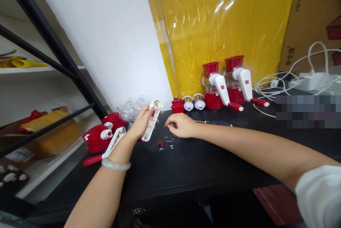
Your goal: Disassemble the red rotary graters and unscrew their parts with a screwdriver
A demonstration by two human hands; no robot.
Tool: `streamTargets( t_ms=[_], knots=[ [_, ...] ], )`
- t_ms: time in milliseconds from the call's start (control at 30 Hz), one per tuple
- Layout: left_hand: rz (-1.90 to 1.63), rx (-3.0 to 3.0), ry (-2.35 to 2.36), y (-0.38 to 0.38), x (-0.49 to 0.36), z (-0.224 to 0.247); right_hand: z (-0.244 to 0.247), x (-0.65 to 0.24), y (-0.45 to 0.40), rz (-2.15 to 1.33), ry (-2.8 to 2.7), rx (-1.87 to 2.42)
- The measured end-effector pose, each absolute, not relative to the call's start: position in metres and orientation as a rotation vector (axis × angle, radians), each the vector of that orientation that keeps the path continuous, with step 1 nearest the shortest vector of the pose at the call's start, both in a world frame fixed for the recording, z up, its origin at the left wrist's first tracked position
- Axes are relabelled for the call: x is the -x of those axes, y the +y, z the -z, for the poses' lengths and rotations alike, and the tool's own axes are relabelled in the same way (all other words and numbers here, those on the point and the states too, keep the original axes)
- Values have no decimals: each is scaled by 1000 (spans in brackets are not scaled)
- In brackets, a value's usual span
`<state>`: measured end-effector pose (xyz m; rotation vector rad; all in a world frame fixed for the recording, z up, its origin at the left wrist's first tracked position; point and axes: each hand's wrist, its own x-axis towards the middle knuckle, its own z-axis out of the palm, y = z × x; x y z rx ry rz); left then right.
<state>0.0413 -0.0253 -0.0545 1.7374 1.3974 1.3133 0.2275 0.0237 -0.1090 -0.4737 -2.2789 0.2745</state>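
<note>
My left hand (141, 123) is closed round a white plastic crank arm (151, 125), its ribbed hollow side showing. Near it, over the black table, my right hand (182, 125) has its fingers curled together; what they hold, if anything, is too small to see. Below the hands lie several small screws (171, 146) and a small red plastic piece (160, 144). Left of my left hand, a white crank with a red handle (92, 160) lies beside red grater bases (97, 139). Behind my right hand, a screwdriver (218, 123) with a dark blue and yellow handle lies on the table.
Two assembled rotary graters (213, 93) stand at the back, beside two metal grating drums (199, 102) and red hopper parts (177, 106). Clear plastic bodies (126, 110) stand at the back left. White cables (282, 82) tangle at the right. A black-framed shelf (50, 43) borders the left.
</note>
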Motion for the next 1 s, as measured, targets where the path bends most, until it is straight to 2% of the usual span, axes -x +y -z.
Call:
streamTargets(
  t_ms=[133, 233, 567, 1000],
  knots=[
    [-1259, -1848, 1367, -27, -47, 57, 102, -229, 16, -43, -1993, 482],
    [-1258, -2015, 1315, -27, -52, 62, 105, -228, 15, -11, -1903, 538],
    [-1128, -2114, 1285, -27, -57, 66, 110, -227, 19, -131, -2005, 437],
    [-903, -1917, 1294, -28, -50, 71, 101, -236, 17, 319, -2143, 313]
  ],
)
